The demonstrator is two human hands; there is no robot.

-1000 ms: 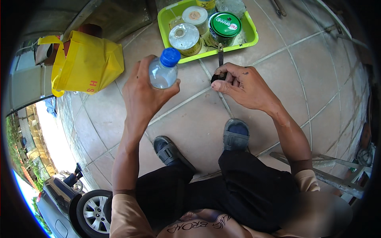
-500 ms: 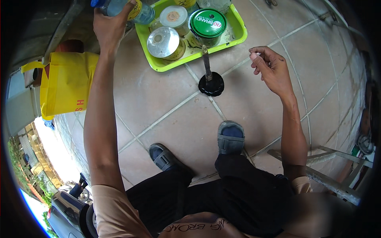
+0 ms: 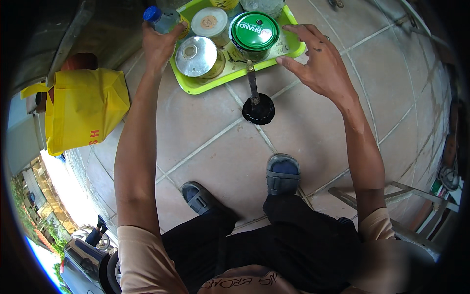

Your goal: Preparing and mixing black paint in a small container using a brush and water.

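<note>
My left hand (image 3: 159, 49) is wrapped round a clear plastic bottle (image 3: 168, 21) with a blue cap and yellow label, at the left end of a lime-green tray (image 3: 196, 90). Open and empty, my right hand (image 3: 320, 66) has its fingers spread at the tray's right edge, close to a green-lidded can (image 3: 254, 32). Beside that can stand a silver-topped can (image 3: 196, 56) and a white-lidded jar (image 3: 209, 21). On the floor below the tray sits a round black dish (image 3: 262, 115). A stained, flat-handled tool (image 3: 252, 84) leans out of it, its lower end hidden.
A yellow bag (image 3: 83, 110) stands on the tiles to the left. My sandalled feet (image 3: 284, 174) are below the black dish. At the lower right is a metal ladder-like frame (image 3: 416, 196). A clear plastic-looking item (image 3: 264, 6) lies at the tray's far side.
My left hand has moved right and a little nearer with the bottle, toward the tray. The right hand has gone up and left to the tray's edge, its fingers spreading.
</note>
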